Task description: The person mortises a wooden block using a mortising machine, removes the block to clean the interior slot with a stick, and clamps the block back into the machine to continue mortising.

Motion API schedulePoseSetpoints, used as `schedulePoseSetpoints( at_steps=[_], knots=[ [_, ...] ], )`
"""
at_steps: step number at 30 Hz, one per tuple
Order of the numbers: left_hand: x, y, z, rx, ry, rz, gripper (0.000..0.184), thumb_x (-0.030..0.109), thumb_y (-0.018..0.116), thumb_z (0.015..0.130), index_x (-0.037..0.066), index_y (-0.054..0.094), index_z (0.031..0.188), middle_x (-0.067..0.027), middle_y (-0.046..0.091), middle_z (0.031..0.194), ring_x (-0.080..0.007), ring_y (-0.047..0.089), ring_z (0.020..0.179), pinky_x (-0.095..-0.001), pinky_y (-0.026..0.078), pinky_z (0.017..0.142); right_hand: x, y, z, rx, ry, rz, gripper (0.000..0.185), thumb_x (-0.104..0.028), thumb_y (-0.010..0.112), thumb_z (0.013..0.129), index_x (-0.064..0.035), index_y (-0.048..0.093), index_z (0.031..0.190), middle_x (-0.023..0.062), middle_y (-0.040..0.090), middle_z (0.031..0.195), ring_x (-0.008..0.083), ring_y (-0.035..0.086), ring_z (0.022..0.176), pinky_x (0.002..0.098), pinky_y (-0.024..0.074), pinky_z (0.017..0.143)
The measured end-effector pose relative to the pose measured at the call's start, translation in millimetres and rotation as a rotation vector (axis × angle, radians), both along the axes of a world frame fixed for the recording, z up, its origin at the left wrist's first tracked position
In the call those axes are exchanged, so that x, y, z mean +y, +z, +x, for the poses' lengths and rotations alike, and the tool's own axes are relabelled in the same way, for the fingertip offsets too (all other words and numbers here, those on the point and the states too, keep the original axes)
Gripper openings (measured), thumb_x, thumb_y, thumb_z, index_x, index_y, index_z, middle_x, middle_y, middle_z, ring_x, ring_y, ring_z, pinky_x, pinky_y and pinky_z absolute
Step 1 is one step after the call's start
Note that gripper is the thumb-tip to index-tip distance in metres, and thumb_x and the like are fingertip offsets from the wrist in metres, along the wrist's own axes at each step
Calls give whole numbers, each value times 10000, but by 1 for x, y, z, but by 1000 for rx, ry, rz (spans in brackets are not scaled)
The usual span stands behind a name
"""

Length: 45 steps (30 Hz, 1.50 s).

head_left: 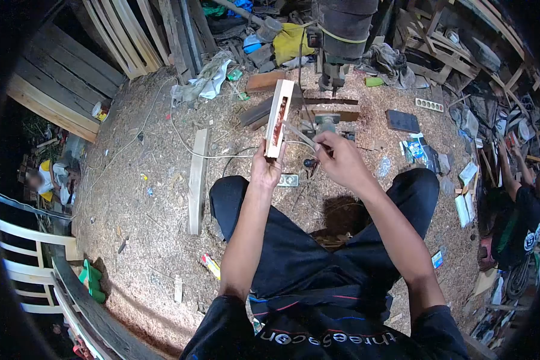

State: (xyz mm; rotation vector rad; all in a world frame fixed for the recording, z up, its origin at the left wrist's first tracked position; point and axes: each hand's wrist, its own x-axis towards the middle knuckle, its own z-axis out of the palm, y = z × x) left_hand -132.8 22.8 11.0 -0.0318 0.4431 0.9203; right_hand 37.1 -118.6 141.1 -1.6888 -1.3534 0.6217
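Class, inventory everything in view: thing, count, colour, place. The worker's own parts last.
Slotted block: 1, pale, centre
Tool: 1, grey, centre
Plank: 1, pale, left of centre
Power strip: 1, white, right
Socket: 1, pale, centre
Slab: 1, dark, right of centre
Cylinder: 1, dark, top centre
Cloth or bag: 1, yellow, top centre
Tub: 1, white, upper left
Boards: several, pale, upper left
Slatted frame: 1, pale, lower left
Plastic item: 1, green, lower left
Shavings: uncountable, brownish, throughout
Scrap: too jumbled to count, mixed, upper right
Other people: 2, yellow-white and dark clothes, side edges
Trouser legs: 2, dark, bottom centre
Left hand: 1, bare, holding slotted block
Right hand: 1, bare, holding tool
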Motion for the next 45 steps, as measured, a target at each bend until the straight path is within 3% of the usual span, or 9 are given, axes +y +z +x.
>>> schedulePoseSetpoints(
  at_steps=[5,8,12,19,23,31,35,39,45],
  knots=[
    [-6,5,2,13,21,-18,341,261,424,1042,-13,532,1215,-168,651,1141,-287,669,1027,-427,604,875,12,14,-11,-62,-23,-6,294,7,556,811,24,627,1096,265,673,863,408,659,759,445,517,719],
    [-11,10,10,113,117,-15,375,283,429,1038,-15,510,1253,-170,626,1185,-287,657,1042,-436,590,901,29,0,-8,-333,-149,194,324,19,543,823,-19,645,1128,251,677,923,415,664,843,473,519,763],
    [-15,2,18,304,63,270,406,315,390,1049,18,489,1308,-137,603,1231,-255,618,1068,-416,526,953,49,7,-19,-451,-155,-96,440,67,549,746,-53,669,1151,272,671,884,428,664,863,496,530,784],
    [-20,2,21,372,39,331,440,363,405,1037,40,481,1326,-111,623,1202,-243,628,1016,-384,530,892,35,-7,-28,-421,-25,-102,339,53,517,790,6,650,1098,290,670,918,419,683,828,479,555,767],
    [3,-15,16,400,85,124,398,303,436,1036,6,493,1296,-111,639,1149,-233,648,933,-337,559,791,13,-8,-33,-479,137,-223,413,58,547,773,-4,636,1171,288,670,937,387,688,865,461,562,805],
    [-18,0,31,219,41,84,395,269,492,1016,-25,488,1279,-160,606,1214,-277,630,1083,-411,566,922,38,22,6,-450,-188,-128,386,8,564,786,-44,671,1153,280,668,928,425,654,907,492,524,816],
    [-15,-12,33,211,50,66,403,269,478,1021,-22,469,1300,-157,598,1218,-279,627,1080,-418,560,934,55,-2,9,-615,-115,-168,180,-18,531,826,27,654,949,259,678,908,399,686,868,465,565,765],
    [-10,-12,36,276,7,204,411,283,465,1027,-19,479,1305,-149,616,1197,-270,628,1081,-394,559,911,36,-23,-14,-632,28,-170,184,-9,532,816,42,655,944,272,674,905,394,689,857,455,569,756],
    [-6,-14,29,257,75,58,342,232,460,1028,-28,517,1242,-147,620,1160,-269,627,1054,-409,561,913,2,-5,9,-381,140,-143,254,-7,567,766,-25,690,987,260,678,910,399,672,899,477,541,802]
  ],
)
